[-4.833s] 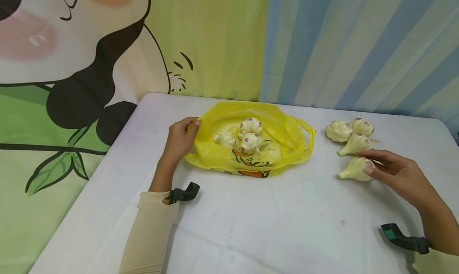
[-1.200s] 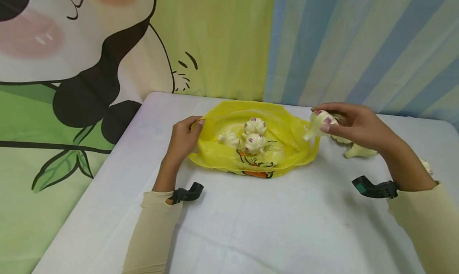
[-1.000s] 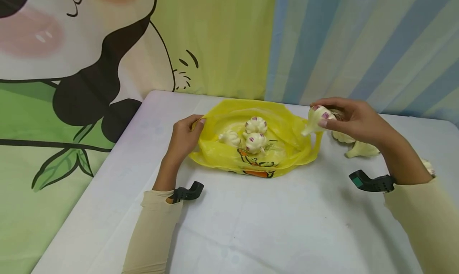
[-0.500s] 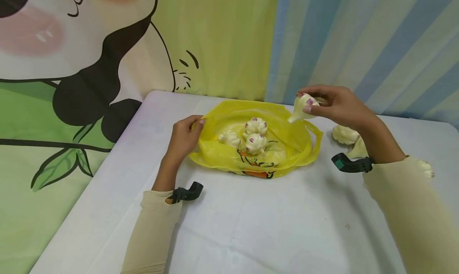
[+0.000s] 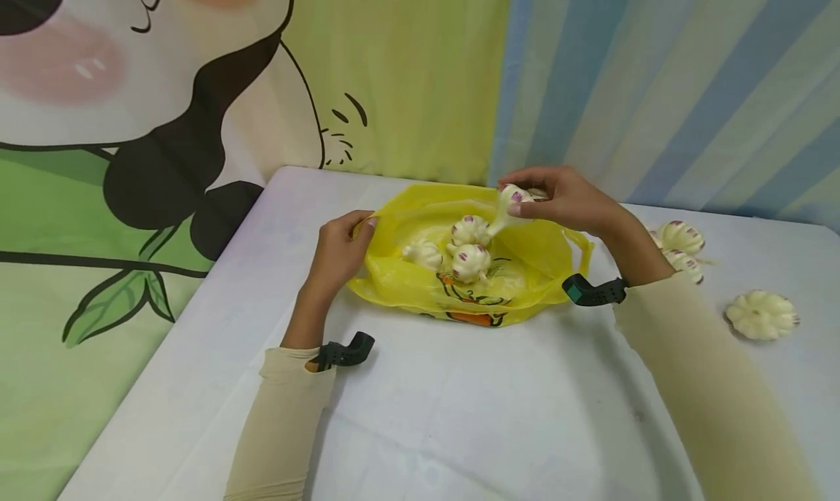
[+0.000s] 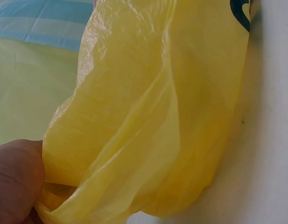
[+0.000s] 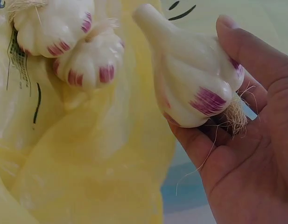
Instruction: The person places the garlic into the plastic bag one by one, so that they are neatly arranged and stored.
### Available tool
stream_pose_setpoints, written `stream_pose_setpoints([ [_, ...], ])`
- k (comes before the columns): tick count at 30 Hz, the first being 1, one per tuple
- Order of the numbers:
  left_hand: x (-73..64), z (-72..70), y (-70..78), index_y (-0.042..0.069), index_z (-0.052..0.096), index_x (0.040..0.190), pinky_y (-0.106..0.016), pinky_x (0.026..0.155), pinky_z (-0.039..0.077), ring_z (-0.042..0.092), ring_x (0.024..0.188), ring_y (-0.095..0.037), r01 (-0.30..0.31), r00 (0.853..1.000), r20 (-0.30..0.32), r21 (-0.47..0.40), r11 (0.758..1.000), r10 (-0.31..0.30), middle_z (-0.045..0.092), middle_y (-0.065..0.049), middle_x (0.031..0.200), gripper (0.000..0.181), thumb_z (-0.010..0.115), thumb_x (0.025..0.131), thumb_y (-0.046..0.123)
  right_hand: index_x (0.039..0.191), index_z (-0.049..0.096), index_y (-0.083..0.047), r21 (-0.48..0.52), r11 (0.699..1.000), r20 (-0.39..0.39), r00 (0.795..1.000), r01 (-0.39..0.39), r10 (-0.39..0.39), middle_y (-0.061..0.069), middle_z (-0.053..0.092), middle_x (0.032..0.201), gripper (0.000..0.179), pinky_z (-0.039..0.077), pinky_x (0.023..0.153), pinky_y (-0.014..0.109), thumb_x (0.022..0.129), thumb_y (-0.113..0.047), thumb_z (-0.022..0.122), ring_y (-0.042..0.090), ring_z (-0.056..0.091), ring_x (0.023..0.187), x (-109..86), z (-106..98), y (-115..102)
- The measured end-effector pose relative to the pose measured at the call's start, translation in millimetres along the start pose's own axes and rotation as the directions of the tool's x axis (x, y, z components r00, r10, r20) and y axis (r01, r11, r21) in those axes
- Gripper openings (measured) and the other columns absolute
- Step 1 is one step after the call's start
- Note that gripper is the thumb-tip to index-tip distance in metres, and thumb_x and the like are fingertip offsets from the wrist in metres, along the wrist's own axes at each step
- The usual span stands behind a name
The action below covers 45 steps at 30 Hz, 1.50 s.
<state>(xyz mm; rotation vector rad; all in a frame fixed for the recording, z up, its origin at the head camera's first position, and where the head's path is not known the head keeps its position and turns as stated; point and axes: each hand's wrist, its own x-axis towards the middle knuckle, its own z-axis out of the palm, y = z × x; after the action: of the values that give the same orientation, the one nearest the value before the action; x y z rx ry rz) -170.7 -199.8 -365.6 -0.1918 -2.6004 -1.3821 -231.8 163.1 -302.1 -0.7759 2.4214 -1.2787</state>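
A yellow plastic bag [image 5: 531,257] lies on the white table with its mouth spread. My left hand [image 5: 337,253] pinches the bag's left edge between thumb and fingers, also seen with the yellow film [image 6: 129,116] in the left wrist view. Inside the bag sit three garlic bulbs [image 5: 470,262], white with purple marks. Over the bag's right part, my right hand [image 5: 564,198] holds another garlic bulb [image 7: 195,88] by its round body. Its stem points down and left toward the bulbs in the bag, and its dry roots face the palm.
Further garlic bulbs [image 5: 680,236] lie grouped at the table's back right, partly behind the right forearm. A single garlic bulb [image 5: 763,315] rests nearer on the right. Behind the table hangs a printed cloth [image 5: 407,78] with a panda and stripes.
My right hand has picked up a garlic bulb from the right-hand group and carried it left over the bag. The left hand keeps its pinch on the bag's edge.
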Motion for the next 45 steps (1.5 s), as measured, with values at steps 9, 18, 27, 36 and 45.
stream_pose_setpoints([
  [9, 0.9, 1.1, 4.3, 0.003, 0.067, 0.121, -0.038, 0.094, 0.047, 0.06, 0.109, -0.021, -0.023, 1.0, 0.007, -0.012, 1.0, 0.023, 0.066, -0.01, 0.118, 0.035, 0.054, 0.102, 0.028, 0.136, 0.055, -0.004, -0.001, 1.0, 0.024, 0.999, -0.024, 0.024, 0.013, 0.054, 0.135, 0.044, 0.041, 0.099, 0.049, 0.095, -0.014, 0.065, 0.028, 0.042, 0.131, 9.0, 13.2, 11.7],
  [18, 0.6, 1.3, 3.5, 0.003, 0.067, 0.122, -0.04, 0.096, 0.046, 0.058, 0.113, -0.023, -0.022, 1.0, 0.009, -0.002, 1.0, 0.022, 0.065, -0.011, 0.12, 0.034, 0.053, 0.102, 0.028, 0.139, 0.05, -0.001, 0.035, 0.997, 0.089, 0.994, -0.071, 0.067, 0.016, 0.049, 0.14, 0.049, 0.037, 0.103, 0.051, 0.095, -0.017, 0.065, 0.031, 0.043, 0.13, 12.0, 17.8, 19.1],
  [27, -0.8, -1.0, 4.5, 0.003, 0.067, 0.122, -0.04, 0.095, 0.046, 0.059, 0.111, -0.023, -0.016, 1.0, 0.012, 0.002, 1.0, 0.016, 0.066, -0.011, 0.119, 0.033, 0.054, 0.102, 0.026, 0.141, 0.05, -0.003, 0.022, 0.996, 0.073, 0.994, -0.083, 0.082, 0.015, 0.048, 0.142, 0.052, 0.03, 0.108, 0.052, 0.095, -0.024, 0.065, 0.032, 0.038, 0.135, 10.5, 17.8, 18.7],
  [36, -1.3, -0.7, 3.6, 0.002, 0.067, 0.121, -0.04, 0.094, 0.046, 0.059, 0.109, -0.022, -0.025, 1.0, 0.006, -0.002, 1.0, 0.025, 0.066, -0.011, 0.118, 0.033, 0.054, 0.102, 0.026, 0.139, 0.051, -0.002, 0.063, 0.996, 0.055, 0.997, -0.066, 0.062, 0.017, 0.05, 0.14, 0.049, 0.04, 0.102, 0.049, 0.095, -0.02, 0.066, 0.032, 0.047, 0.128, 7.5, 18.9, 17.6],
  [45, 0.5, 0.8, 1.7, 0.002, 0.067, 0.12, -0.039, 0.094, 0.046, 0.06, 0.109, -0.022, -0.035, 0.999, 0.009, 0.002, 0.999, 0.035, 0.066, -0.011, 0.118, 0.034, 0.054, 0.102, 0.026, 0.136, 0.054, -0.001, 0.018, 0.999, 0.007, 0.999, -0.036, 0.035, 0.016, 0.053, 0.137, 0.046, 0.038, 0.104, 0.048, 0.095, -0.019, 0.066, 0.031, 0.048, 0.127, -2.4, 15.6, 15.2],
])
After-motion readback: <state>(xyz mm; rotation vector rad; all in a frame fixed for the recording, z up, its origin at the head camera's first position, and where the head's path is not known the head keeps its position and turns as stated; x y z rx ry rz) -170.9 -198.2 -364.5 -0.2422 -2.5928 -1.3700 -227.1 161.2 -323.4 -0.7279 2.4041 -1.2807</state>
